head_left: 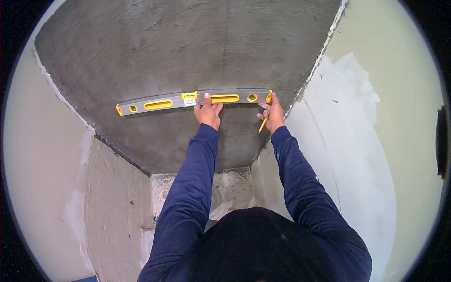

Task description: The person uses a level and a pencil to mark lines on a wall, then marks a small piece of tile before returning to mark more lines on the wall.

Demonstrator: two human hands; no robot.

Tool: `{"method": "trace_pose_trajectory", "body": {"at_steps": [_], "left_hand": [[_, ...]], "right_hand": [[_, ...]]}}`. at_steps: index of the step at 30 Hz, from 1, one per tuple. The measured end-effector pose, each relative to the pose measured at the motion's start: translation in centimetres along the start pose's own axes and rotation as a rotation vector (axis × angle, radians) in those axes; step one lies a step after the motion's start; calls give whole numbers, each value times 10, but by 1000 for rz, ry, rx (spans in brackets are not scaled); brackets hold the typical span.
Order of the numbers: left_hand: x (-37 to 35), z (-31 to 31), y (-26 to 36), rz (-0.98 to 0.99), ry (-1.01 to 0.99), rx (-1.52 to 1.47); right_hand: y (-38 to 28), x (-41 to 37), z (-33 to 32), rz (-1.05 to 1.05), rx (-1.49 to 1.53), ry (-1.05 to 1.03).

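I am looking at the level lying flat against the grey cement wall, running across its lower half, with its right end almost at the wall's right edge and its left end stopping short of the left edge. My left hand is pressing on it from below, near the middle beside the yellow vial block, fingers bent over the lower rim and thumb underneath. I judge that this grip is pinning the level to the wall. My right hand is steadying the right end cap with its fingertips while the other fingers are closed around a yellow pencil, which is pointing down and away from the wall. Both arms are stretching out in dark blue sleeves.

The smooth pale side wall is meeting the grey wall right by the right hand, crowding that end of the level. Another pale wall is closing in the left side, with rough plaster along the joint. A dark box is showing at the far right, too cut off to identify.
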State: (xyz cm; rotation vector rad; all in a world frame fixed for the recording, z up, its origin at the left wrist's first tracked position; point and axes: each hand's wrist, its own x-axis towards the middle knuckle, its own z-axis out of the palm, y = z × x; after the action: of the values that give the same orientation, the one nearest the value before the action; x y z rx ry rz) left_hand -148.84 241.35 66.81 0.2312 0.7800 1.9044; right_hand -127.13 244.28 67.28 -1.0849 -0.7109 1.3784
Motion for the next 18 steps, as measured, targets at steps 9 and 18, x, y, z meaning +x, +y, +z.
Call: {"method": "trace_pose_trajectory", "body": {"at_steps": [9,18], "left_hand": [[4,-6,-4,-15,-20,-30],[0,0,-3,-13,53,-58]], "right_hand": [[-9,-6,9,-25,-96,53],[-5,2,3,-8,-105,20]]}}
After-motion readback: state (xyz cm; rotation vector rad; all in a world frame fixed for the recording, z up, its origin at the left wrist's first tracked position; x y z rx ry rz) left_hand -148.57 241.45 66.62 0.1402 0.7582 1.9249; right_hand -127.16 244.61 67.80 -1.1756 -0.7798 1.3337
